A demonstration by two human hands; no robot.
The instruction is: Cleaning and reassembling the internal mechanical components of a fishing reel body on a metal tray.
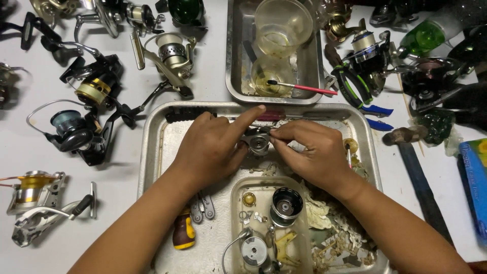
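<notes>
Both of my hands meet over a large metal tray point(152, 147) and hold a small silver reel part point(257, 142) between them. My left hand point(213, 147) grips its left side, with the index finger stretched out over the top. My right hand point(309, 149) pinches its right side with the fingertips. Just below my hands, a clear plastic tub point(238, 223) holds a dark spool point(285, 205), a silver disc, a brass piece and other small reel parts. A yellow-handled tool point(183, 232) lies in the tray under my left forearm.
Several fishing reels point(94, 86) lie on the white table at left and top right. A smaller metal tray point(236, 56) at the top holds clear cups and a red-handled brush point(304, 88). Pliers point(355, 86), a hammer point(411, 147) and a blue box point(477, 172) sit at right.
</notes>
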